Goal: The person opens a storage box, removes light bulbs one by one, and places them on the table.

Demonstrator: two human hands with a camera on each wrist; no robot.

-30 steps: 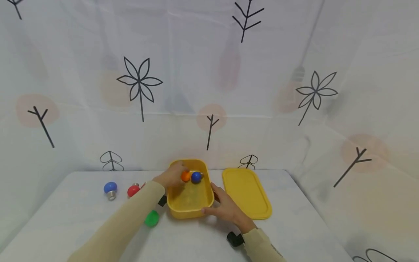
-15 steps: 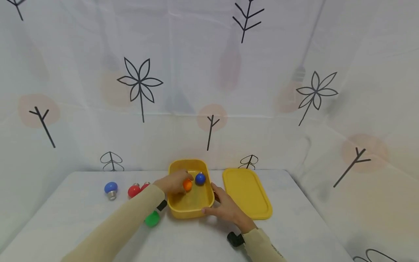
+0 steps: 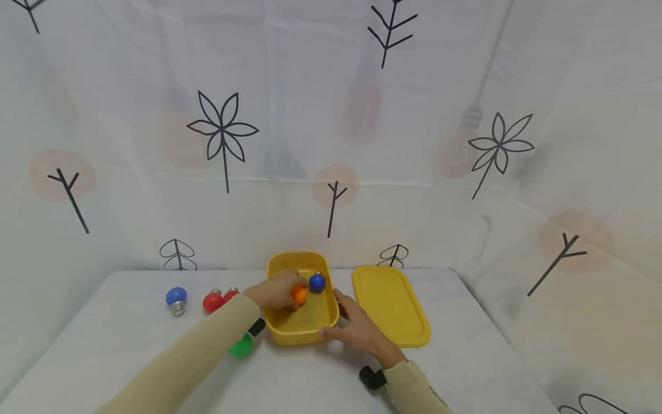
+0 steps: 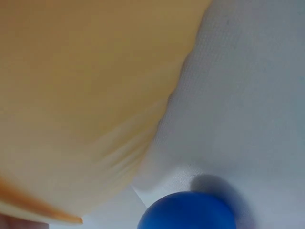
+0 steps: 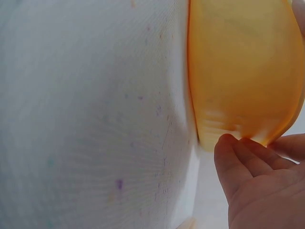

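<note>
My left hand (image 3: 279,289) reaches into the yellow container (image 3: 302,339) in the head view. Its fingers hold an orange light bulb (image 3: 299,295) low over the container floor; the base of that bulb is hidden. A blue light bulb (image 3: 317,282) lies inside, just right of those fingers. My right hand (image 3: 357,328) grips the container's right side, thumb at the near corner. The right wrist view shows the fingertips (image 5: 226,140) against the yellow wall. The left wrist view has the container's outer wall (image 4: 86,95) but not the left hand's grip.
Left of the container lie a blue bulb (image 3: 176,300), two red bulbs (image 3: 212,302) and a green round object (image 3: 241,346), partly covered by the left forearm. A yellow lid (image 3: 391,306) lies flat to the right. A patterned cloth (image 3: 331,144) hangs behind the table.
My left hand has moved the orange bulb nearer and slightly right within the container. The blue bulb inside has shifted slightly right and turned. The right hand stays in place.
</note>
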